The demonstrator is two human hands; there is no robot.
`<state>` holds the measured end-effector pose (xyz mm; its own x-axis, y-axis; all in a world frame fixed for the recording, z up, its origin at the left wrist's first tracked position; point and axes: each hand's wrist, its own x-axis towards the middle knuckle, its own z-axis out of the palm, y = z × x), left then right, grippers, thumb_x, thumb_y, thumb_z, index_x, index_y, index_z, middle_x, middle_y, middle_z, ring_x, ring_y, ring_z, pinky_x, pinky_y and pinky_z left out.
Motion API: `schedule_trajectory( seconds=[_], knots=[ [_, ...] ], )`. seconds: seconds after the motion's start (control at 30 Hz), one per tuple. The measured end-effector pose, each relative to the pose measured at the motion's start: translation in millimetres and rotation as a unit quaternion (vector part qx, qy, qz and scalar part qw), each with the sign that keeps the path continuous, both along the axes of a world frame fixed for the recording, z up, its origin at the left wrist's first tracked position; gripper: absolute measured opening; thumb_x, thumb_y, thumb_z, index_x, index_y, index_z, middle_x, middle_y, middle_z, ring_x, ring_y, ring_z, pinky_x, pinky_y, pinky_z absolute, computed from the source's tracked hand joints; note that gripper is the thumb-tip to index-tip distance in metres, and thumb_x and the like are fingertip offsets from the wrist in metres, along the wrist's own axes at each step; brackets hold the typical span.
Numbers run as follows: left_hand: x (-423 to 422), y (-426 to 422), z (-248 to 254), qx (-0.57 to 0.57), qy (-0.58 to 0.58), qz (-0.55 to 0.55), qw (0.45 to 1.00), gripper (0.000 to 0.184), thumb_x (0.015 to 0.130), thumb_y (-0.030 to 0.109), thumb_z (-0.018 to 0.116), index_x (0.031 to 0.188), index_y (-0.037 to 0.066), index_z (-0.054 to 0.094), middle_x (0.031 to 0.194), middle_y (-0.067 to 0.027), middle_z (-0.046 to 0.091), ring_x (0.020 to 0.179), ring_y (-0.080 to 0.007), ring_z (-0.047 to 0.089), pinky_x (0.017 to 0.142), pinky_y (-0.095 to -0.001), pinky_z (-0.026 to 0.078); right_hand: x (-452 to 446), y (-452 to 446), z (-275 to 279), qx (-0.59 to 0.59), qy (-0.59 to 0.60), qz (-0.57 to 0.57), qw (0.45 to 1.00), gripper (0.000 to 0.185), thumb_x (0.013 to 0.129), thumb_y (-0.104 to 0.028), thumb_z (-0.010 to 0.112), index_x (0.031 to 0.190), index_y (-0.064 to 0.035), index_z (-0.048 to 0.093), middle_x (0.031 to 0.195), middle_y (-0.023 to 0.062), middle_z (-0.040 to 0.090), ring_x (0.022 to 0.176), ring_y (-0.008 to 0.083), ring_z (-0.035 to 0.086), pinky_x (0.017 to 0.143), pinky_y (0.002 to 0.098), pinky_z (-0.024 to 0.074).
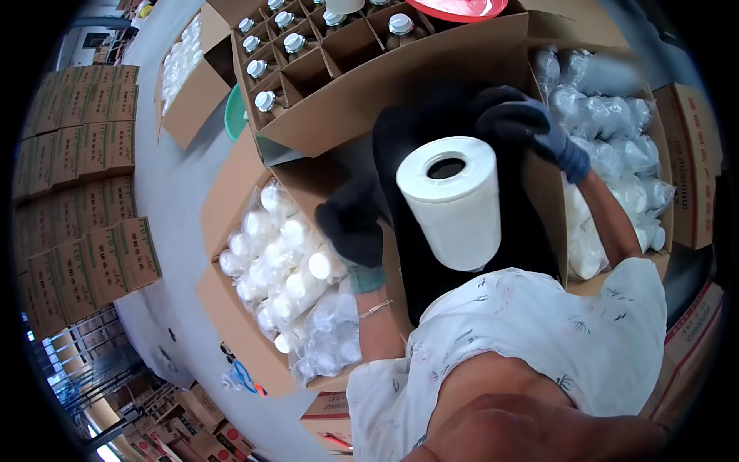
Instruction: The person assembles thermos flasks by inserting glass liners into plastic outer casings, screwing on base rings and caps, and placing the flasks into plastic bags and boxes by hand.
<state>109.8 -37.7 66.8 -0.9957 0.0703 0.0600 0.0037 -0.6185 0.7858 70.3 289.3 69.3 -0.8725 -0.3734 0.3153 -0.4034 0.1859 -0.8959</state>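
A white plastic canister (462, 223) with a round hole in its lid stands on my dark-clad lap, leaning slightly in view. Both hands wear dark gloves and are apart from it. My left hand (352, 225) hovers left of the canister, by the inner edge of an open carton (219, 304) of bagged white-capped items (289, 266). Its fingers are loosely parted, with nothing seen in them. Up and right of the canister, my right hand (523, 123) has bent, spread fingers and no visible object. It is beside another carton of clear-bagged items (616, 115).
Ahead, a divided carton (408, 88) holds several white-capped bottles (294, 43), with a red basin (462, 8) on its far edge. A green basin (235, 112) sits left of it. Stacked cartons (92, 146) line the left; blue-handled pliers (242, 373) lie near the left carton.
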Motion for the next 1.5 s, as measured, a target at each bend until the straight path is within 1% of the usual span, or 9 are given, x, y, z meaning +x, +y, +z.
schedule_trajectory(
  seconds=[0.13,0.23,0.33,0.67,0.9,0.97,1.17,1.3,1.5],
  knots=[
    [-3.3,27.2,-18.3,-0.412,0.082,0.012,0.907,0.054,0.097,0.045,0.040,0.113,-0.002,0.062,0.113,-0.0149,0.064,0.107,-0.0302,0.058,0.100,-0.0366,0.040,2.7,-42.9,10.0,-0.022,0.081,0.175,0.981,0.028,0.078,-0.020,0.068,0.101,-0.0032,0.067,0.110,0.0147,0.061,0.110,0.0304,0.055,0.102,0.0419,0.0364],
    [-5.5,-14.7,-33.2,0.195,0.139,-0.121,0.963,0.056,0.097,0.047,0.039,0.115,-0.001,0.061,0.111,-0.0164,0.064,0.108,-0.0291,0.058,0.099,-0.0381,0.041,-11.4,13.6,-9.0,0.024,-0.067,-0.052,0.996,0.025,0.075,-0.009,0.068,0.099,-0.0034,0.068,0.107,0.0129,0.061,0.101,0.0279,0.059,0.091,0.0374,0.0464],
    [6.7,-11.9,-85.6,-0.396,0.117,0.154,0.898,0.052,0.096,0.044,0.045,0.117,-0.002,0.059,0.109,-0.0164,0.064,0.106,-0.0273,0.058,0.097,-0.0362,0.042,7.4,-40.7,14.3,0.005,0.011,0.069,0.998,0.024,0.080,-0.014,0.068,0.102,-0.0038,0.067,0.110,0.0131,0.062,0.102,0.0271,0.058,0.091,0.0364,0.0462],
    [-9.3,18.3,-30.5,-0.391,0.130,-0.060,0.909,0.041,0.098,0.022,0.043,0.129,-0.004,0.048,0.126,-0.0156,0.055,0.121,-0.0252,0.048,0.104,-0.0350,0.034,23.1,-76.4,24.3,-0.101,-0.015,-0.057,0.993,0.030,0.081,-0.021,0.066,0.106,-0.0042,0.066,0.106,0.0146,0.062,0.103,0.0277,0.058,0.094,0.0386,0.0438],
    [-9.8,-18.5,-16.8,-0.406,0.115,0.040,0.906,0.036,0.095,0.024,0.046,0.110,-0.004,0.063,0.108,-0.0152,0.064,0.107,-0.0239,0.058,0.096,-0.0356,0.042,9.3,-0.2,-16.0,0.196,0.036,-0.170,0.965,0.040,0.073,-0.020,0.075,0.111,-0.0095,0.066,0.120,0.0127,0.058,0.113,0.0325,0.052,0.103,0.0422,0.0365],
    [-11.3,0.5,-11.6,-0.296,0.016,0.101,0.950,0.036,0.093,0.022,0.047,0.113,-0.004,0.062,0.113,-0.0165,0.062,0.109,-0.0256,0.056,0.096,-0.0369,0.042,21.8,-15.4,-19.2,-0.152,-0.162,-0.133,0.966,0.041,0.073,-0.017,0.074,0.112,-0.0075,0.065,0.120,0.0138,0.058,0.115,0.0319,0.051,0.102,0.0416,0.0382],
    [-11.8,-15.8,-4.7,-0.266,0.084,0.014,0.960,0.036,0.092,0.018,0.048,0.121,-0.002,0.055,0.123,-0.0139,0.057,0.113,-0.0222,0.055,0.097,-0.0352,0.044,-6.2,14.3,-13.7,0.166,0.046,-0.118,0.978,0.048,0.073,-0.015,0.074,0.117,-0.0019,0.060,0.118,0.0156,0.058,0.122,0.0270,0.048,0.103,0.0395,0.0386],
    [-17.7,3.2,-1.7,-0.333,0.032,-0.036,0.942,0.052,0.083,0.015,0.061,0.130,-0.003,0.048,0.137,-0.0173,0.045,0.128,-0.0279,0.041,0.108,-0.0378,0.031,12.4,-50.7,-0.4,-0.124,-0.184,0.022,0.975,0.048,0.075,-0.018,0.074,0.118,-0.0015,0.060,0.127,0.0154,0.054,0.119,0.0281,0.051,0.103,0.0383,0.0375],
    [-55.8,7.0,23.1,-0.325,0.120,-0.217,0.913,0.080,0.069,0.017,0.075,0.138,-0.002,0.040,0.142,-0.0165,0.041,0.133,-0.0274,0.038,0.110,-0.0372,0.028,-50.3,-104.7,56.3,-0.053,0.122,0.021,0.991,0.048,0.077,-0.021,0.074,0.120,-0.0047,0.059,0.127,0.0155,0.054,0.118,0.0311,0.052,0.098,0.0395,0.0430]
  ],
)
